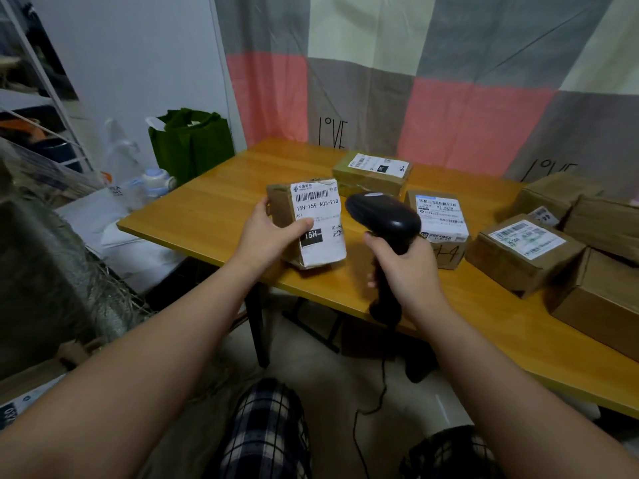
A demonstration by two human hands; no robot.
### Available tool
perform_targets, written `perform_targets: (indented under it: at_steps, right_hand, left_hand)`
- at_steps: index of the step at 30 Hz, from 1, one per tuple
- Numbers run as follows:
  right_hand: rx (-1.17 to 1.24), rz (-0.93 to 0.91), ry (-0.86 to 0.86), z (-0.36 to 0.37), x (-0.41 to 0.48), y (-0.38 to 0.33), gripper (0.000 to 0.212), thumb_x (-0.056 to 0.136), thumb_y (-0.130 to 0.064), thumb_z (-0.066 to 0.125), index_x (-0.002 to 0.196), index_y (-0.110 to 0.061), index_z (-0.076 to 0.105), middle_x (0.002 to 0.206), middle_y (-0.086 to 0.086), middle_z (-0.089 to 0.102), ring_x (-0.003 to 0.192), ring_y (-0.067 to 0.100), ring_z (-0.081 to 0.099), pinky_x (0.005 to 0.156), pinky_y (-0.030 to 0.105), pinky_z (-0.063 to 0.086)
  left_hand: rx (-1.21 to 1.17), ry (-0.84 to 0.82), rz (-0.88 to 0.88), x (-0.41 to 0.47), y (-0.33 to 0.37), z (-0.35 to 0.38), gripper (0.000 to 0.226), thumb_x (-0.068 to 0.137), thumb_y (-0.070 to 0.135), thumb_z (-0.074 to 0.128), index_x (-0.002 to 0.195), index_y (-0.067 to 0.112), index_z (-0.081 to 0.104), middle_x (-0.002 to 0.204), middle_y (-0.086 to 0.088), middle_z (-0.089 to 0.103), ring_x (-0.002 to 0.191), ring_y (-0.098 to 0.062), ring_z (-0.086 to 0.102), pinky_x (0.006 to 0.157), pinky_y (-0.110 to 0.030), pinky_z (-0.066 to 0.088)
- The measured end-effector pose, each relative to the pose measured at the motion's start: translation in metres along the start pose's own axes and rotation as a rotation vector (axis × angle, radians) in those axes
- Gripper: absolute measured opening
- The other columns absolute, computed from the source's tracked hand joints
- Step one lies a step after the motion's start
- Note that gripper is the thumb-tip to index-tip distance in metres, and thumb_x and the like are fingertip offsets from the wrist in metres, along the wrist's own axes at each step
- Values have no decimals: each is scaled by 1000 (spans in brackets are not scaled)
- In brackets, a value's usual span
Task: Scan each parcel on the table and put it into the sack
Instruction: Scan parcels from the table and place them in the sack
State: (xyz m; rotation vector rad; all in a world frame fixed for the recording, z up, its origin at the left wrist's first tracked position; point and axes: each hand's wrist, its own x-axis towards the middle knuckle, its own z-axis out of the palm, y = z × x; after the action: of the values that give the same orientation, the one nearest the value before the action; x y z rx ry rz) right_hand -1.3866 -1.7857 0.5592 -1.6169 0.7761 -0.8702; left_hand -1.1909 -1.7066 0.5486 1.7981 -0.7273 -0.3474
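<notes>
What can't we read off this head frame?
Head view only:
- Scanner window: faces away; beam unseen.
- Trigger: hidden by right hand.
- Held parcel label: partly covered by thumb of left hand.
- Right-side boxes: cut by frame edge.
- Far parcel label: print too small.

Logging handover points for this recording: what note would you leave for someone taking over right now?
Left hand grips a brown cardboard parcel with a white label at the orange wooden table's near edge.
Right hand grips the black handheld barcode scanner, head beside that label.
Done: cannot tell whether this parcel has been scanned.
Left: bag it in what looks like the grey woven sack at left, then the other brown cardboard parcels on the table.
</notes>
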Motion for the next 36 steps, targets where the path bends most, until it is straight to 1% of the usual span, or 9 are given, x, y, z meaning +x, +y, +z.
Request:
perform_targets:
  at_steps: [2,5,17,22,24,25,28,32,36]
  right_hand:
    - [-81,-68,-76,-1,-5,-5,14,87,-28,68,83,-16,64,60,6,60,52,24,63,56,38,56]
    - [-116,-90,-81,-1,-9,-5,15,87,-26,68,80,-14,64,53,4,58,47,22,61,51,34,53]
    - [-61,-64,-103,0,-17,-11,6,89,-24,66,85,-22,62,56,3,57,48,17,61,49,31,52]
    - [-71,-76,-127,6,-20,-9,15,87,-26,68,84,-12,65,56,0,58,49,17,61,51,32,52]
    - [-47,-79,-143,12,-23,-11,13,87,-23,68,79,-15,64,54,-1,56,48,18,59,50,33,52]
    - [-33,-80,-156,16,-26,-12,13,88,-21,68,77,-16,63,53,-2,56,48,18,58,49,33,52]
    - [10,-90,-237,36,-36,-15,15,88,-17,67,75,-15,62,52,-1,55,48,17,57,47,31,51]
    - [49,-89,-385,78,-60,-18,17,88,-16,67,72,-15,62,54,2,55,49,17,56,48,31,53]
    - [71,-62,-554,132,-90,-13,18,87,-20,69,72,-15,62,53,2,56,50,19,57,51,33,54]
  left_hand:
    - [27,5,10,0,2,2,92,75,36,79,148,12,28,143,-5,47,129,-19,45,106,-31,38]
    - [44,20,28,0,6,4,87,78,34,78,147,11,29,141,-5,49,126,-16,45,95,-23,36]
    - [18,19,50,-1,12,8,75,78,27,78,140,11,39,131,-4,57,104,-8,51,86,-22,41]
    - [33,37,86,-9,11,4,83,76,31,79,144,11,34,133,0,53,112,-8,49,91,-24,41]
    - [18,70,101,-16,10,-5,88,75,33,80,146,13,32,134,0,53,118,-10,51,97,-26,42]
    - [1,87,106,-22,10,-11,87,75,32,80,146,15,32,129,3,56,114,-6,53,95,-24,43]
    - [-89,136,99,-47,1,-37,83,77,24,79,145,21,32,111,16,57,94,11,54,83,-14,48]
    - [-196,281,36,-94,-32,-81,81,80,16,76,147,19,30,109,14,63,90,10,61,72,-8,49]
    - [-183,469,-31,-142,-73,-128,80,81,11,75,147,13,30,104,18,59,79,24,56,66,0,43]
